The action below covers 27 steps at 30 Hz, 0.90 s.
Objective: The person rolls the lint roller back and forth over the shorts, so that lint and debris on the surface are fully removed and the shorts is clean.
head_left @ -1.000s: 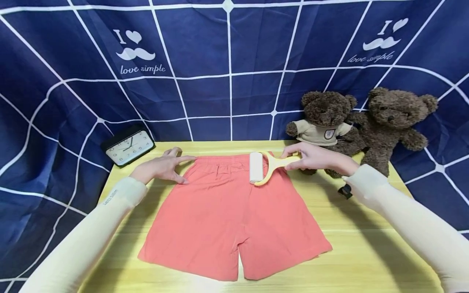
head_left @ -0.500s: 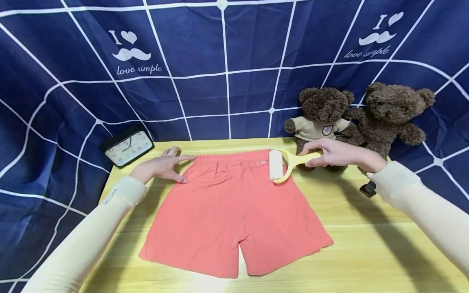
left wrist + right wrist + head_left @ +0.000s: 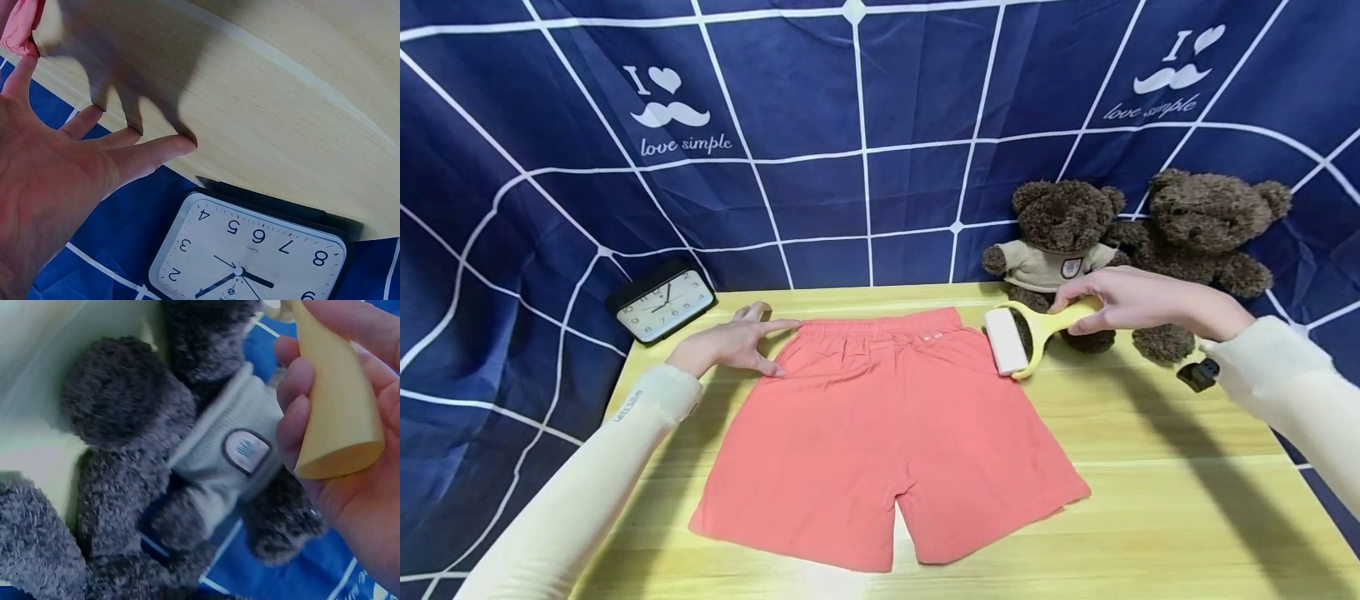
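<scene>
Fingers point(image 3: 295, 387) of the right hand point(image 3: 1150, 300) are curled round the yellow handle point(image 3: 340, 406) of a lint roller, its butt end facing the wrist camera. From that grasp the white roll point(image 3: 1006, 342) juts out to the left, at the upper right edge of the shorts point(image 3: 872, 433); whether it touches the fabric or is just above it, I cannot tell. The left hand point(image 3: 730, 343) is spread and relaxed, with one fingertip touching the left end of the waistband and the thumb at the side seam just below.

The roll is a plain cylinder in a curved yellow fork. The shorts are coral pink and lie flat, waistband away from the person and both legs towards them, with gathers under the elastic, light creases and a few small pale marks near the waistband's right end.

Close behind the right hand sits a brown bear in a beige sweater point(image 3: 1067, 225), its feet near the handle and the tightest spot for that hand. A plain brown bear point(image 3: 1210, 221) sits to its right. Beyond the left hand, a black clock with a white face point(image 3: 662, 307) leans back at the corner of the wooden table point(image 3: 1120, 500). Blue cloth with white lines point(image 3: 812, 204) hangs behind everything.
</scene>
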Each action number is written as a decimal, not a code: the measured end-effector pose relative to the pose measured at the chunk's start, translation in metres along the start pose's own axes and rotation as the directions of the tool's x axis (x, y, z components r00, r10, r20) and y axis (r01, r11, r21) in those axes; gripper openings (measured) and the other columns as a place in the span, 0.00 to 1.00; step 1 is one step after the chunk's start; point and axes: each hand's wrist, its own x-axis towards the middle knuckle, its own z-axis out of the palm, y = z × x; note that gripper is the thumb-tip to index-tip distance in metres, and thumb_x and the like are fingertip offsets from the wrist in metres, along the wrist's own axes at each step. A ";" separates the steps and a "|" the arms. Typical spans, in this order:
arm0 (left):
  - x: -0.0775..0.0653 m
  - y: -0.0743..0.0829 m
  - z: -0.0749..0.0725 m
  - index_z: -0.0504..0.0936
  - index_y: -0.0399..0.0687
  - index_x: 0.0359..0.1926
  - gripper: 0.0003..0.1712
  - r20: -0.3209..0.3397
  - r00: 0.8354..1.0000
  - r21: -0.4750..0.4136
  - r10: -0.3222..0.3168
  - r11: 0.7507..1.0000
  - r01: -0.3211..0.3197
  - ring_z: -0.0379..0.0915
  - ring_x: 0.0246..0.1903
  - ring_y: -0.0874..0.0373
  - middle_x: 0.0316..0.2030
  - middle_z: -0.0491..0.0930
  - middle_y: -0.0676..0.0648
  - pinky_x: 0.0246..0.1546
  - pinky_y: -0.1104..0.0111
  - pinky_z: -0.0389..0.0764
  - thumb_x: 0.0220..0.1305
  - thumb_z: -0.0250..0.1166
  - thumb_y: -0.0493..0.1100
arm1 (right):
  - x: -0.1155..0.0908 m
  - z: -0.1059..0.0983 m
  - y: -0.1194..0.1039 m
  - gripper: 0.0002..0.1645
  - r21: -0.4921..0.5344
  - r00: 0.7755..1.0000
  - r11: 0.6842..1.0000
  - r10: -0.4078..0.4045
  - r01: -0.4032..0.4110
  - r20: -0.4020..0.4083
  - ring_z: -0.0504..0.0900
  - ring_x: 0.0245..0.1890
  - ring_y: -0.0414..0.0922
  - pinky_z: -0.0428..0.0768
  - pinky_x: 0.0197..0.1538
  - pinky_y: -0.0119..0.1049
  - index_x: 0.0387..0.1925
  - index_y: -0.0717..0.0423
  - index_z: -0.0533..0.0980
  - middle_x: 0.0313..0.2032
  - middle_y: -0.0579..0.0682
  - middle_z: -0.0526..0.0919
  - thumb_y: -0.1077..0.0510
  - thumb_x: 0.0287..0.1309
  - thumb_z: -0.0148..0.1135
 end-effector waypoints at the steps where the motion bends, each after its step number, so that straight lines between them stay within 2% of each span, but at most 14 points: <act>1: 0.000 0.000 0.000 0.70 0.52 0.82 0.53 0.000 1.000 -0.002 0.003 1.000 -0.003 0.55 0.70 0.18 0.72 0.58 0.21 0.64 0.25 0.66 0.61 0.83 0.58 | -0.004 -0.001 0.000 0.18 -0.002 1.000 1.000 -0.001 0.001 -0.009 0.69 0.28 0.36 0.71 0.36 0.37 0.54 0.39 0.87 0.35 0.39 0.78 0.52 0.64 0.81; 5: 0.001 0.000 0.000 0.69 0.53 0.82 0.53 0.010 1.000 -0.004 0.002 1.000 -0.001 0.54 0.71 0.18 0.72 0.57 0.21 0.64 0.25 0.65 0.61 0.83 0.59 | -0.025 -0.005 0.003 0.20 0.009 0.997 1.000 -0.001 0.002 -0.071 0.69 0.26 0.36 0.72 0.34 0.36 0.57 0.40 0.87 0.31 0.38 0.76 0.53 0.64 0.80; 9: 0.003 -0.002 -0.001 0.70 0.53 0.82 0.53 0.010 1.000 -0.003 -0.001 1.000 0.001 0.54 0.71 0.19 0.72 0.57 0.21 0.65 0.25 0.65 0.61 0.83 0.58 | -0.040 -0.005 0.010 0.20 0.060 0.990 0.998 -0.010 0.019 -0.143 0.67 0.21 0.34 0.71 0.28 0.36 0.55 0.39 0.87 0.25 0.36 0.75 0.57 0.64 0.81; 14: -0.004 -0.005 0.002 0.67 0.51 0.83 0.54 -0.021 1.000 -0.008 0.023 1.000 -0.024 0.54 0.73 0.19 0.74 0.58 0.22 0.65 0.25 0.64 0.63 0.81 0.61 | -0.055 0.007 0.016 0.22 0.173 0.979 0.984 -0.007 0.043 -0.202 0.71 0.21 0.36 0.73 0.26 0.37 0.55 0.45 0.87 0.34 0.40 0.84 0.66 0.62 0.79; 16: -0.012 -0.006 0.005 0.64 0.49 0.84 0.55 -0.052 0.998 -0.031 0.041 0.999 -0.043 0.56 0.73 0.22 0.74 0.60 0.23 0.66 0.27 0.65 0.66 0.79 0.61 | -0.059 0.013 0.013 0.23 0.211 0.975 0.976 0.002 0.046 -0.220 0.72 0.21 0.37 0.74 0.24 0.37 0.56 0.45 0.87 0.36 0.42 0.85 0.67 0.63 0.78; 21: -0.047 -0.012 0.014 0.60 0.43 0.85 0.52 -0.098 0.992 -0.126 0.083 0.987 -0.095 0.60 0.73 0.27 0.74 0.64 0.26 0.68 0.29 0.65 0.71 0.75 0.56 | -0.064 0.026 -0.007 0.23 0.275 0.959 0.960 0.036 0.045 -0.282 0.69 0.19 0.36 0.70 0.20 0.36 0.56 0.44 0.87 0.32 0.44 0.84 0.67 0.64 0.78; 25: -0.074 -0.014 0.020 0.62 0.47 0.85 0.57 -0.076 0.993 -0.163 0.094 0.981 -0.105 0.60 0.72 0.26 0.75 0.61 0.24 0.66 0.28 0.66 0.63 0.81 0.58 | -0.063 0.037 -0.029 0.23 0.311 0.939 0.948 0.050 0.063 -0.341 0.77 0.26 0.38 0.75 0.28 0.33 0.56 0.45 0.88 0.35 0.46 0.87 0.68 0.63 0.78; 27: -0.083 -0.013 0.022 0.63 0.49 0.84 0.61 -0.064 0.993 -0.159 0.099 0.981 -0.108 0.58 0.73 0.23 0.76 0.58 0.22 0.64 0.26 0.66 0.59 0.85 0.58 | -0.061 0.044 -0.039 0.24 0.325 0.929 0.941 0.038 0.090 -0.368 0.82 0.33 0.40 0.77 0.36 0.31 0.57 0.46 0.88 0.41 0.47 0.89 0.69 0.63 0.77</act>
